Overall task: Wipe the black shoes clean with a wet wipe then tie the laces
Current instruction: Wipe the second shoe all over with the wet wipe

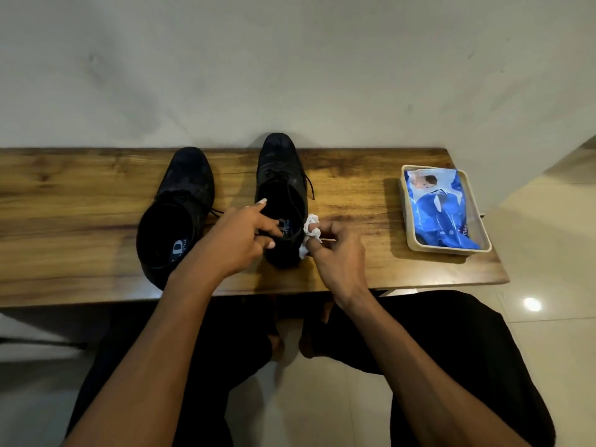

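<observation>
Two black lace-up shoes stand on the wooden table [80, 195] with their toes toward the wall. The left shoe [180, 201] stands alone, its laces loose. My left hand [238, 237] grips the heel rim of the right shoe [280, 175], thumb and fingers curled over the opening and the index finger stretched out. My right hand [338, 256] pinches a crumpled white wet wipe [311, 233] against the right shoe's outer heel side. The right shoe's laces hang untied over its right side.
A beige tray [407, 221] at the table's right end holds a blue wet-wipe pack [442, 214]. A pale wall rises directly behind the table. My legs in dark trousers are below the table's front edge, over a tiled floor [548, 253].
</observation>
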`<state>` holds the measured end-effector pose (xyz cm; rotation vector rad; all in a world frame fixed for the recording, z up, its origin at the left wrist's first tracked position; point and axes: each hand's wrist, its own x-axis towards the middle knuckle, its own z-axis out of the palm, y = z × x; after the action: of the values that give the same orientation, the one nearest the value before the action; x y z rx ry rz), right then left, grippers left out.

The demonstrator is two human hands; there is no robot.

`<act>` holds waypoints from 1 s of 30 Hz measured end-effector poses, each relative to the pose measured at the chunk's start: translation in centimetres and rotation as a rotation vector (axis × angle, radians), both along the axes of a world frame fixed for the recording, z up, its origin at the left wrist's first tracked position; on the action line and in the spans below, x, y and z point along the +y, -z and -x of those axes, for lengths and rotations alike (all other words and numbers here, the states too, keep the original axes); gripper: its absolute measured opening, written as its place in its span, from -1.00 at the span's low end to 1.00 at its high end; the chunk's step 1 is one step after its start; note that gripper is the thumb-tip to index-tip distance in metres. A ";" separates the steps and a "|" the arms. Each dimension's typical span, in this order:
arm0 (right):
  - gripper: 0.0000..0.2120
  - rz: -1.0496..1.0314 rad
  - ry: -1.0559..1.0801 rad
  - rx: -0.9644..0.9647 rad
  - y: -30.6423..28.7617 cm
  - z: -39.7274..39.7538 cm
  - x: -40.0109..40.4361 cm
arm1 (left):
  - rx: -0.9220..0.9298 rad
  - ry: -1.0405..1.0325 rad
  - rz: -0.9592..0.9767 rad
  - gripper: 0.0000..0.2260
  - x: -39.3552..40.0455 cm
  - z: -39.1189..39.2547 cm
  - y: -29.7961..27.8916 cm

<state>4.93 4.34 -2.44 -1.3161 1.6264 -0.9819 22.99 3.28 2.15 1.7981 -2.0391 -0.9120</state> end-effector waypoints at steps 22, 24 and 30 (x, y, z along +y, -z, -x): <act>-0.82 0.161 0.089 -0.001 0.9 -2.1 0.9 | -0.026 0.081 0.214 -0.80 -0.6 -1.0 1.4; -0.85 0.255 0.062 -0.012 0.8 -2.4 2.3 | 0.022 0.057 0.280 -0.79 -0.5 -0.5 1.1; -0.78 0.497 -0.015 0.020 -1.7 -0.9 2.1 | 0.291 -0.081 0.410 -0.80 -0.7 1.4 -1.0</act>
<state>5.88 6.48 -0.77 -1.6612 1.4324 -1.4278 21.60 2.58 3.12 1.4259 -1.7968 -0.6304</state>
